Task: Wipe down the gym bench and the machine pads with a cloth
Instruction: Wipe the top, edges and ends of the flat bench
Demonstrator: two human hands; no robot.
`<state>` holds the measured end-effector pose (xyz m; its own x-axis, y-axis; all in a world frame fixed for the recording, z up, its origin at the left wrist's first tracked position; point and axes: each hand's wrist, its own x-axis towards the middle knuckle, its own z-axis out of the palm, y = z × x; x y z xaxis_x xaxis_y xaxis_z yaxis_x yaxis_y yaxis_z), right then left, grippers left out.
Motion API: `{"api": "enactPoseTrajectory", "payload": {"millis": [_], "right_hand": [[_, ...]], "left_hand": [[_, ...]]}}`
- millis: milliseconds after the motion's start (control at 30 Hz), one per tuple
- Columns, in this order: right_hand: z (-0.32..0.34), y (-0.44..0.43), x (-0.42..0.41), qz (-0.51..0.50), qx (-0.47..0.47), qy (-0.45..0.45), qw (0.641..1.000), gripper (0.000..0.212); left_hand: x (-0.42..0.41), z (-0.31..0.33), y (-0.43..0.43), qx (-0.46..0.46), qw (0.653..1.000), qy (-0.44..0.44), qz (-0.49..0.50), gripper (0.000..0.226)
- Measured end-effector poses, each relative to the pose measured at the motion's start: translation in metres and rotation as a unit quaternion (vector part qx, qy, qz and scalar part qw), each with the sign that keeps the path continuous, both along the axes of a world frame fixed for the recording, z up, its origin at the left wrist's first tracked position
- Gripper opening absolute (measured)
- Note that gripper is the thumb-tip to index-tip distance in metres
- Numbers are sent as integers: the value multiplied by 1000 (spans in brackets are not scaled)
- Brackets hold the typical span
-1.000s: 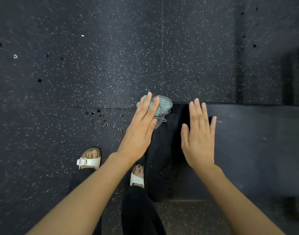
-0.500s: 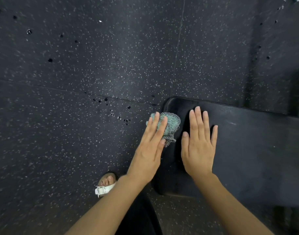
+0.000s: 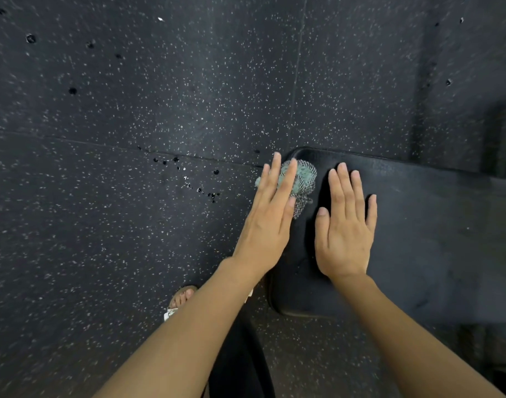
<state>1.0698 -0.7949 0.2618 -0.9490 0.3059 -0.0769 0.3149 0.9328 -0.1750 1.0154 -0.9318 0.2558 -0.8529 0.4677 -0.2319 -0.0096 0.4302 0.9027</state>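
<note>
One floor (image 3: 131,225): dark speckled rubber, lying under and around the bench.
Bench (image 3: 432,239): black, padded, with a rounded left end.
Left hand (image 3: 270,219): fingers straight and together, pressing the cloth onto the bench's end.
Right hand (image 3: 345,231): flat on the bench, fingers slightly spread, just beside the cloth.
Cloth (image 3: 304,179): bunched green mesh at the bench's far left corner.
Sandalled foot (image 3: 181,300): left of the bench.
</note>
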Motion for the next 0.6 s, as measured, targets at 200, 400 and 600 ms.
{"api": "enactPoseTrajectory", "payload": {"millis": [200,400,600], "right_hand": [[-2,0,-1,2,1,9,1000,58],[-1,0,0,-1,-2,16,1000,58],[-2,-1,0,-1,1,24,1000,58]], "left_hand": [[-38,-6,13,-20,999,46,-17,52],[-16,-9,7,-65,994,81,-19,54],[29,-9,-12,-58,994,87,-19,52]]}}
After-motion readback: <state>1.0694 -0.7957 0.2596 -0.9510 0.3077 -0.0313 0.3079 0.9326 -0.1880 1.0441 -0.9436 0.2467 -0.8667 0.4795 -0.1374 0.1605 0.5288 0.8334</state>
